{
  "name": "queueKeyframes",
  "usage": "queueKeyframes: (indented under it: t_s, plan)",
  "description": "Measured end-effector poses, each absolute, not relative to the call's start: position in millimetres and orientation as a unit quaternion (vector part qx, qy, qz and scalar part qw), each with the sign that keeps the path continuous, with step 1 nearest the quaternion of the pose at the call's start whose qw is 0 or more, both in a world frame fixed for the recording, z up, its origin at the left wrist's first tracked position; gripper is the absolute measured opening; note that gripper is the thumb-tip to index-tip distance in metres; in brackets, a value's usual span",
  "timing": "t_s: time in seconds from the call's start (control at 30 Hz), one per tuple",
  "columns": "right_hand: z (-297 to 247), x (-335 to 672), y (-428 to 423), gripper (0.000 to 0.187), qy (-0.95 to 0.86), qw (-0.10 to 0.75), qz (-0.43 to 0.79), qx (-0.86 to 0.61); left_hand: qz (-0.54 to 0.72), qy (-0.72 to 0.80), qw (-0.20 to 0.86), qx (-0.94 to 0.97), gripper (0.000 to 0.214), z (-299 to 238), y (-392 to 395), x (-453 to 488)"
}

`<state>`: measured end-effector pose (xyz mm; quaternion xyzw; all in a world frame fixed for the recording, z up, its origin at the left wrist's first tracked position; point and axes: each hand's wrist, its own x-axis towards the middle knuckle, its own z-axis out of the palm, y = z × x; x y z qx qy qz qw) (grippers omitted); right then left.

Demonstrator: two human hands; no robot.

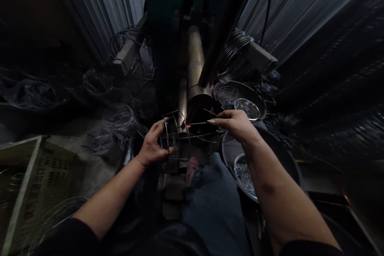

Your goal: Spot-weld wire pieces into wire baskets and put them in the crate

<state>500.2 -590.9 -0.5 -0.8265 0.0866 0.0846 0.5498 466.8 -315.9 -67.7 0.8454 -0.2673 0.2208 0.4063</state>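
My left hand (154,144) is closed around the side of a round wire frame (174,140) made of thin rings and cross wires. Opposite it, my right hand (232,124) pinches a thin straight wire rod (198,123) between thumb and fingers. The rod's far end meets the frame at the tip of a metal electrode bar (182,104), where small orange sparks (187,125) glow. Just above stands a thick brass-coloured cylinder (195,60) of the machine. A second thin wire shows near my right fingertips; whether I hold it too I cannot tell.
Wire coils (118,117) lie on the floor at left, near a crate (39,184). At right, basins (294,168) hold a white bowl of short metal pieces (244,174) and a metal dish (250,108). Wire rings hang on a beam (261,58). A dark bar slants across the machine.
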Motion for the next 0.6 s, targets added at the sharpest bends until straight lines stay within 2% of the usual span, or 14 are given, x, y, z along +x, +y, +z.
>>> queueKeyframes:
  t_s: [0.2,0.3,0.43,0.6]
  plan:
    - [-7.8,499.3,-592.0,0.053,0.068,0.571,0.081,-0.814,0.217,-0.262,0.408,0.848,0.075,-68.1,-317.8,466.4]
    - [-8.4,492.7,-602.9,0.051,0.047,0.574,0.036,-0.816,0.21,-0.249,0.414,0.85,0.075,-67.7,-315.6,465.1]
    - [0.4,470.8,-625.2,0.044,0.097,0.509,-0.054,-0.854,0.211,-0.244,0.421,0.848,0.078,-68.8,-309.4,463.8]
    - [8.9,448.7,-620.7,0.036,0.059,0.432,0.024,-0.899,0.213,-0.249,0.418,0.847,0.078,-67.9,-305.8,466.1]
